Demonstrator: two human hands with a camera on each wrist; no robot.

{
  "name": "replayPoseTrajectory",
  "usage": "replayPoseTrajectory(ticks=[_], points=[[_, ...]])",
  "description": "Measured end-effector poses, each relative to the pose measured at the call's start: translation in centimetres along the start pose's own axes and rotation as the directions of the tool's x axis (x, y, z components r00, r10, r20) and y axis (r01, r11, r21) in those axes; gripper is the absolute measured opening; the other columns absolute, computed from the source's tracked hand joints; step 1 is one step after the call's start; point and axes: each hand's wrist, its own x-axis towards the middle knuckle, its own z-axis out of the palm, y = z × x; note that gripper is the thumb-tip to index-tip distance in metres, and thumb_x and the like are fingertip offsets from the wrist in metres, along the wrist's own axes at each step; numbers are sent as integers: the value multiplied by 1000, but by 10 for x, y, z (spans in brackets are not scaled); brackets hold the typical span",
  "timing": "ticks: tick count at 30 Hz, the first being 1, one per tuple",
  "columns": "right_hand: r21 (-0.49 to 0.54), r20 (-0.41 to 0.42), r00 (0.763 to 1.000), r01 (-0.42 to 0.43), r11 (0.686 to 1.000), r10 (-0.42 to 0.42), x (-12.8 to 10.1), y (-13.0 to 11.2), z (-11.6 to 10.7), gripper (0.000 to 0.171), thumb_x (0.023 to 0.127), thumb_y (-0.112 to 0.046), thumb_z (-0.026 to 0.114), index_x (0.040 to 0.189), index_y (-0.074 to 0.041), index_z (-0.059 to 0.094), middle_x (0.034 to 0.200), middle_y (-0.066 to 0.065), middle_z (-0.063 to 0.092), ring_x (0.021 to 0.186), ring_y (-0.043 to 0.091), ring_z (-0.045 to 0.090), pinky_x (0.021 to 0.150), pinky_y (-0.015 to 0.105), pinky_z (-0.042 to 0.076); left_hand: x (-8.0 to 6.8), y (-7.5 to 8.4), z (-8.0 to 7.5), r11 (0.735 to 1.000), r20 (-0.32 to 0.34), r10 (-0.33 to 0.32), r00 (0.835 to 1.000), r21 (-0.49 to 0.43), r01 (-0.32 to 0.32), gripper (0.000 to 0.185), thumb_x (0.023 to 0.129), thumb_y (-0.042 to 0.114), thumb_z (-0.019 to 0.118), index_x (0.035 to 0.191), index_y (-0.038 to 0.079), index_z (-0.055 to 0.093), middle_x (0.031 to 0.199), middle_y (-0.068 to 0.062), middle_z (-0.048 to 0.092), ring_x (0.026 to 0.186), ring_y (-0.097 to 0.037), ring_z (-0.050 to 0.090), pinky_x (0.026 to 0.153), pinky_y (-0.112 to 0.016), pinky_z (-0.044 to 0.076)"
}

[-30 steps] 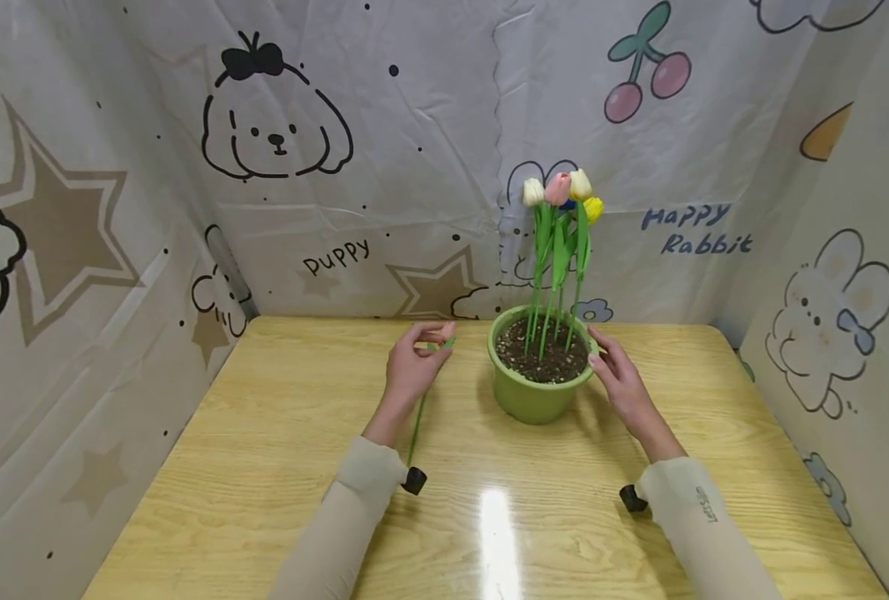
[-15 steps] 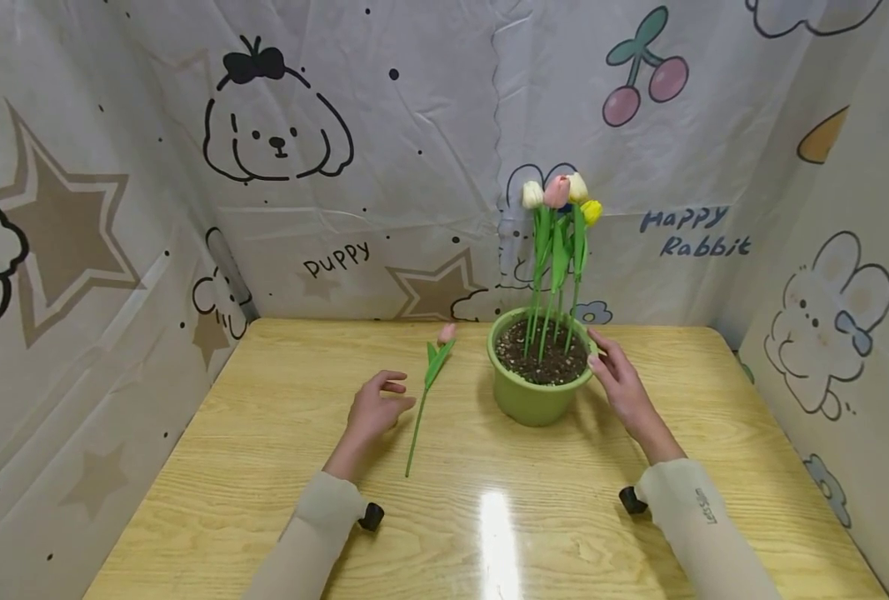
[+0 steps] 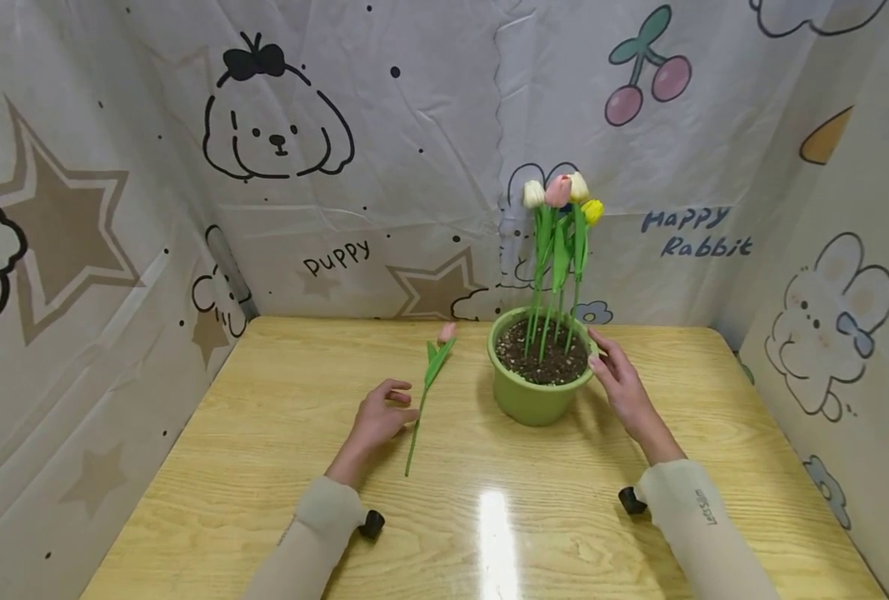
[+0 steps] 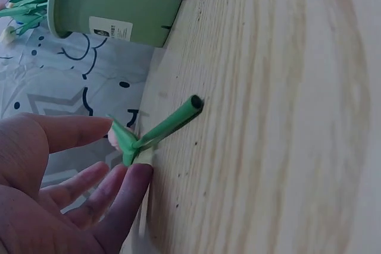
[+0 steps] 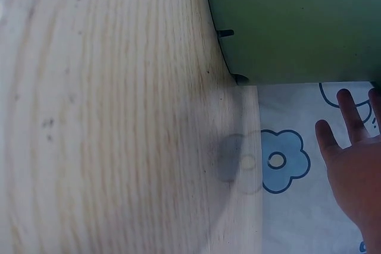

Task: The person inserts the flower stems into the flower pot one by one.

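Observation:
A single pink artificial tulip (image 3: 435, 365) lies on the table, its bloom toward the back wall. My left hand (image 3: 380, 417) is just left of its stem. In the left wrist view, thumb and fingers stand apart on either side of the green stem (image 4: 169, 125), without pinching it. To the right is a green flower pot (image 3: 532, 404) of dark soil, where several tulips stand upright: white, a pink one (image 3: 559, 191), a yellow one (image 3: 592, 212). My right hand (image 3: 624, 396) rests with extended fingertips and thumb on the pot's right rim.
The wooden table (image 3: 264, 467) ends at a printed cloth wall (image 3: 324, 208) close behind the pot. More printed cloth closes off the left and right sides. A black wrist camera (image 3: 372, 525) sits at my left cuff, another (image 3: 631, 500) at my right.
My left hand has let go of the pink tulip near its bloom, drawn back left and toward me, then edged over to the stem. The right hand stays at the pot.

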Motion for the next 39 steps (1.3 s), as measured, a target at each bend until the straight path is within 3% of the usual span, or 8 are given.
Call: replayPoseTrajectory(ticks=[12, 19, 22, 27, 31, 35, 39], points=[[7, -4, 1000, -4, 1000, 4, -2, 0, -2, 54, 114, -20, 41, 163, -5, 27, 169, 22, 23, 151, 48, 25, 104, 1, 33, 5, -1, 15, 1000, -21, 5, 1000, -14, -5, 51, 85, 2, 80, 133, 5, 64, 120, -17, 66, 96, -25, 68, 70, -31, 60], [15, 2, 1000, 0, 1000, 0, -3, 1, -3, 54, 114, -20, 40, 164, -5, 26, 169, 22, 22, 152, 47, 24, 104, 0, 32, 6, -2, 25, 984, -58, 65, 996, 169, -54, 56, 76, -4, 83, 128, 9, 67, 116, -10, 71, 88, -20, 66, 72, -30, 54], [16, 3, 1000, 3, 1000, -3, -2, 1, -3, 54, 114, -20, 41, 163, -5, 26, 169, 22, 22, 153, 47, 24, 105, 0, 32, 6, -2, 26, 983, -74, 80, 994, 172, -66, 56, 73, -9, 81, 125, 7, 68, 115, -11, 71, 86, -21, 66, 72, -32, 56], [12, -3, 1000, 3, 1000, -3, 0, 1, -3, 54, 113, -20, 41, 163, -4, 27, 169, 22, 24, 152, 46, 25, 105, 1, 32, 5, -2, 23, 995, -81, 57, 995, 83, -50, 53, 73, -10, 78, 123, 4, 68, 113, -15, 72, 90, -25, 70, 74, -34, 60], [8, -5, 1000, 1, 1000, -1, 0, 2, -2, 53, 113, -20, 41, 163, -4, 28, 168, 23, 25, 151, 46, 27, 105, 1, 33, 4, -1, 21, 999, -62, -5, 998, -48, 2, 50, 79, -10, 78, 126, 1, 68, 112, -19, 73, 97, -26, 72, 77, -34, 62], [10, 0, 1000, 3, 1000, -3, 1, 2, -1, 53, 114, -20, 40, 163, -4, 28, 168, 23, 25, 150, 47, 28, 105, 2, 33, 3, 0, 21, 979, -1, -75, 997, -192, 73, 48, 84, -14, 74, 130, 0, 66, 112, -20, 72, 89, -20, 70, 68, -29, 61], [14, 9, 1000, 3, 1000, -3, 1, 2, -1, 53, 114, -20, 40, 163, -4, 27, 168, 23, 24, 151, 48, 25, 105, 1, 32, -1, 6, 22, 954, 59, -96, 994, -280, 108, 47, 88, -14, 70, 133, -1, 65, 116, -20, 69, 79, -16, 68, 62, -27, 58]])
